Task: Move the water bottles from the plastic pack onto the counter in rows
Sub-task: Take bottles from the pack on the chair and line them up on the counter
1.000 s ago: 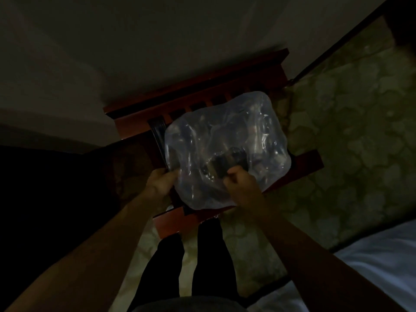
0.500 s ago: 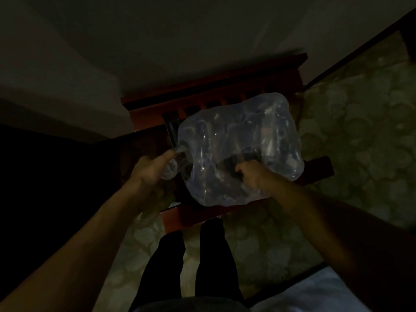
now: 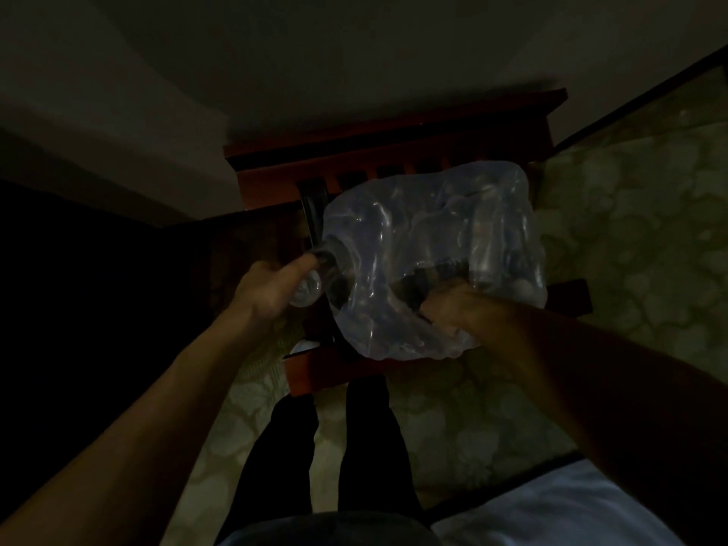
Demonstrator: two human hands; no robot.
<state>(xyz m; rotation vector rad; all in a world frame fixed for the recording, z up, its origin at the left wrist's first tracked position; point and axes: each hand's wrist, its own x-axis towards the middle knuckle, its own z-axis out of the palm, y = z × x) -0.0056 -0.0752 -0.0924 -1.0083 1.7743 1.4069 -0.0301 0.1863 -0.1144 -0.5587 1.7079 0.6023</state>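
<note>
While half-unpacked, bottle (image 3: 309, 287) in left grip (image 3: 272, 287).

I stand in a dim bedroom or hotel room: a white-sheeted bed corner (image 3: 559, 510) at my right, pale green floral-patterned carpet (image 3: 630, 214) underfoot, a slatted reddish-brown wooden rack (image 3: 394, 151) against a plain wall (image 3: 315, 45).

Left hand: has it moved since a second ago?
Yes. The left hand has drawn away from the plastic pack toward the left edge of the wooden rack, its fingers closed on a bottle.
</note>
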